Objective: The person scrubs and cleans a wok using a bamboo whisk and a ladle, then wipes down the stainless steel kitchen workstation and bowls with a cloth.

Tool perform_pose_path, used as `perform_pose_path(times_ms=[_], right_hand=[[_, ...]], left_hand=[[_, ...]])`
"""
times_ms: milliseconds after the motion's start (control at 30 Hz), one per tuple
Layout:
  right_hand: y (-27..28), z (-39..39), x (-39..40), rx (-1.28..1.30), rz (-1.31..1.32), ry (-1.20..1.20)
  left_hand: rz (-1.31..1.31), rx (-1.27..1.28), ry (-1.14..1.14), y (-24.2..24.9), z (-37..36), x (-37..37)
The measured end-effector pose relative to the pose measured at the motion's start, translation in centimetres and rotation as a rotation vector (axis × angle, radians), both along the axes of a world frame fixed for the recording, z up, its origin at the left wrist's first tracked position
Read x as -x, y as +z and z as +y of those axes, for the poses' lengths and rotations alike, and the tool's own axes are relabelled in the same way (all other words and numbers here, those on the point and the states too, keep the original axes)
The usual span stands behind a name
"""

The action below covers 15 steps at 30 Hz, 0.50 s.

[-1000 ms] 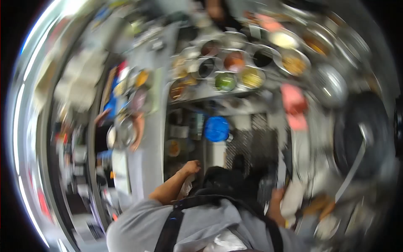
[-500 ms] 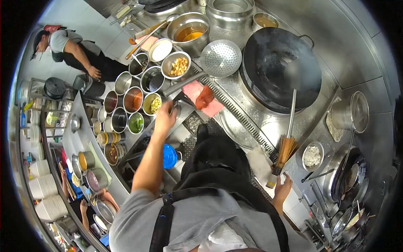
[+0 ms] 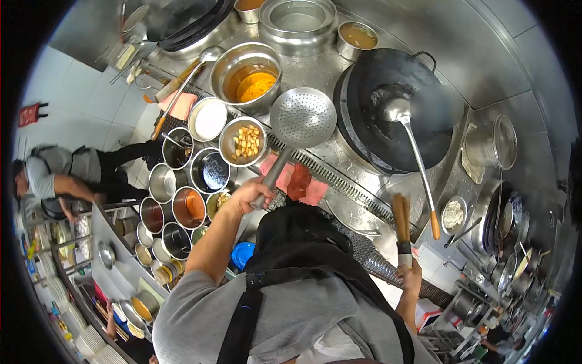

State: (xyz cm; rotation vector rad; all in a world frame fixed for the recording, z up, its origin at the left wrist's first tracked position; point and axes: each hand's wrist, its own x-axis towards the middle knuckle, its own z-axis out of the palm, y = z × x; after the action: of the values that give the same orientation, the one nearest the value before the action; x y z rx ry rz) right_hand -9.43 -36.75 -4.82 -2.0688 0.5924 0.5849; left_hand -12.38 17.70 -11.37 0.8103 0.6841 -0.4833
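Note:
My left hand (image 3: 251,195) is closed round the handle of a perforated skimmer (image 3: 303,116), whose bowl faces up beside the wok. In my right hand (image 3: 410,274) is a bamboo wok brush (image 3: 401,225), held by its bound end with the bristles pointing away from me. A long-handled ladle (image 3: 416,148) rests in the black wok (image 3: 379,130), its wooden grip toward me and no hand on it. Haze blurs part of the wok. Pink and red cloths (image 3: 310,185) lie under and beside the skimmer's handle.
Left of the skimmer are a bowl of fried pieces (image 3: 247,141), a pot with orange liquid (image 3: 219,73) and several metal ingredient pots (image 3: 188,207). At right stand a bowl of white food (image 3: 453,215) and a strainer (image 3: 504,142). Another person (image 3: 63,176) is at far left.
My left hand has closed on the skimmer's handle and the handle has swung toward me. My right hand has taken hold of the brush and moved it off the ladle's handle.

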Motion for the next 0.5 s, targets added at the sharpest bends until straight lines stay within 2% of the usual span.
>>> perform_pose_path(times_ms=[33, 67, 100, 133, 200, 233, 267, 333, 433, 500], right_hand=[[-2.2, -0.9, 0.8, 0.068, -0.128, 0.149], [-2.2, -0.1, 0.9, 0.086, -0.206, 0.227], [-1.0, 1.8, 0.5, 0.051, -0.133, 0.204], [0.0, 3.8, -0.2, 0.011, -0.064, 0.179], [-1.6, 5.2, -0.7, -0.06, -0.186, 0.252], [0.9, 8.3, -1.6, -0.066, -0.16, 0.265], [-0.8, 8.3, -2.4, -0.024, -0.276, 0.396], [-0.5, 11.1, -4.2, 0.056, -0.364, 0.532], [0.6, 16.2, -7.1, 0.189, -0.322, 0.655], [-0.9, 18.6, -9.0, 0.163, -0.352, 0.68]], left_hand=[[0.041, -0.158, -0.029, 2.7, -1.2, -0.1], [0.08, -0.319, -0.058, 5.3, -2.2, 0.1], [0.067, -0.456, -0.097, 4.7, -2.4, 1.1], [0.061, -0.457, -0.107, 4.6, -2.3, 2.0], [-0.093, -1.111, -0.244, 4.7, -1.8, 3.3], [-0.23, -1.385, -0.283, 7.4, -1.7, 3.1], [-0.232, -1.387, -0.289, 8.2, -1.1, 2.7], [-0.208, -1.557, -0.456, 9.3, 0.4, 1.3], [-0.13, -1.605, -0.593, 10.0, 2.5, -2.3], [-0.113, -1.602, -0.62, 9.4, 3.2, -3.9]])
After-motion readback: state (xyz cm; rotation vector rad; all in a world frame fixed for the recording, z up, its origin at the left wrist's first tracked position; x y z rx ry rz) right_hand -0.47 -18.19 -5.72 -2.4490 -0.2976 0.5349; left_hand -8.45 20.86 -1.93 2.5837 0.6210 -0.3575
